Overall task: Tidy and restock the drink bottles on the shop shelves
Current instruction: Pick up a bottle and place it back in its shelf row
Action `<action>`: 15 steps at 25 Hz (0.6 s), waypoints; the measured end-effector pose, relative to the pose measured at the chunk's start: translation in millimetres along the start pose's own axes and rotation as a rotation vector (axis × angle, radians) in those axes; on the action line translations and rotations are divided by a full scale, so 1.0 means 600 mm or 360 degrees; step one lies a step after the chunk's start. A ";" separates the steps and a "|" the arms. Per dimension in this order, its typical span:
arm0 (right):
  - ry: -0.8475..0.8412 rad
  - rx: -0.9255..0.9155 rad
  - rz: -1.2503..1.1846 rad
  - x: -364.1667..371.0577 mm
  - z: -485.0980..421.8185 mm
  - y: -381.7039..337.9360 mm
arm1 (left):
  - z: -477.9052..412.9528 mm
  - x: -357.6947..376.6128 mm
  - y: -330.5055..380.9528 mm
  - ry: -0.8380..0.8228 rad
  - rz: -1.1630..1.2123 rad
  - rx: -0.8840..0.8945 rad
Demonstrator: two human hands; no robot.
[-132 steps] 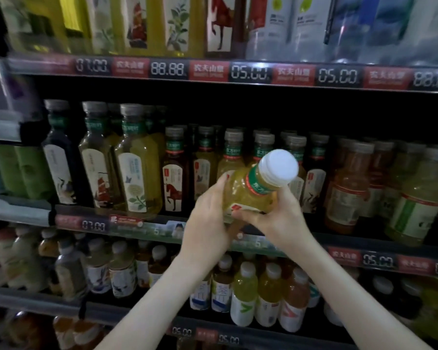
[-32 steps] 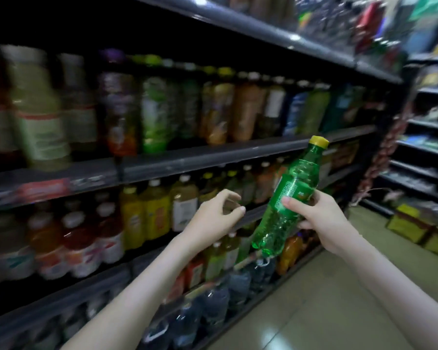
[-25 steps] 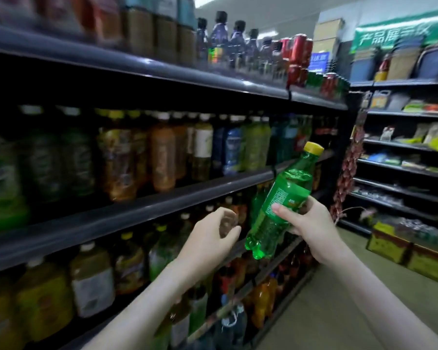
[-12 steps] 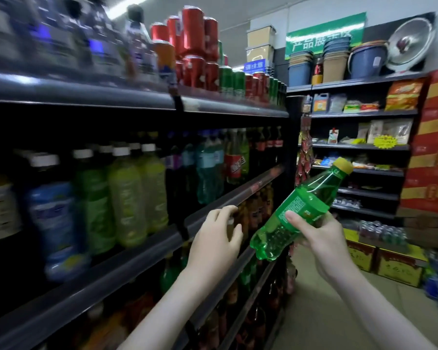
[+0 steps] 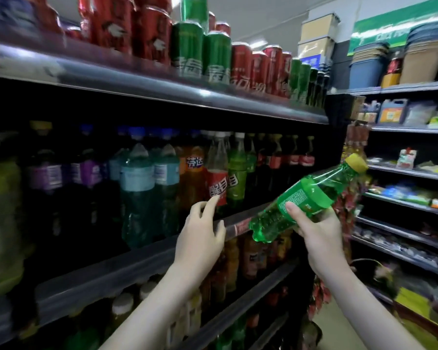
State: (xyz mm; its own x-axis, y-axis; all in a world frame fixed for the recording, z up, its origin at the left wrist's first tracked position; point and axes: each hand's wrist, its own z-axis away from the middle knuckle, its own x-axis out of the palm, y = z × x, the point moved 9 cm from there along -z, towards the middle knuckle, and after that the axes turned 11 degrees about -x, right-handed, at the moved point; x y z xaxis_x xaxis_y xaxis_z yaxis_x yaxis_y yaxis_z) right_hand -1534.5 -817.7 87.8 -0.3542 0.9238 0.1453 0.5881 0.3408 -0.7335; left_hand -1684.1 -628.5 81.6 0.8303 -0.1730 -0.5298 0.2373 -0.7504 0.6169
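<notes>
**Green bottle in hand, not yet shelved**

The right hand [image 5: 316, 231] grips a tilted green bottle [image 5: 306, 200] round its middle, in the air off the middle shelf's [image 5: 142, 258] front edge. The left hand [image 5: 200, 236], loose and empty, reaches toward that row. Placing remains; matching green bottles [image 5: 237, 178] stand near the shelf's right end.

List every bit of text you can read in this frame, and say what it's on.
"芬达": label of the orange bottle on the middle shelf.
"醒目", probably: red-labelled bottle beside it.
Too blurred or small to read: green cans, red cans, green wall sign, and the label of the green bottle in the right hand.
</notes>
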 end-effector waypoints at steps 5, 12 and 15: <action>0.0020 -0.0221 0.0023 0.024 -0.166 0.116 | -0.124 0.100 0.016 0.0263 -0.0156 -0.0110; -0.0371 -0.0186 0.0224 0.071 -0.333 0.237 | -0.239 0.207 0.023 0.0659 -0.0486 -0.0216; -0.0681 -0.0176 0.0226 0.128 -0.367 0.279 | -0.246 0.233 0.018 0.0805 -0.0739 -0.0190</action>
State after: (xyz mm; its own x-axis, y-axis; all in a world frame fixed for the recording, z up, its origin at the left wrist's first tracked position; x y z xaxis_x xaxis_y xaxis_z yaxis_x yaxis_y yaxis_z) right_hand -1303.0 -651.4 122.7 -0.5190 0.8157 -0.2555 0.7183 0.2542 -0.6476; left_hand -1491.2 -566.9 100.1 0.7555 0.4890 -0.4360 0.6545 -0.5944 0.4673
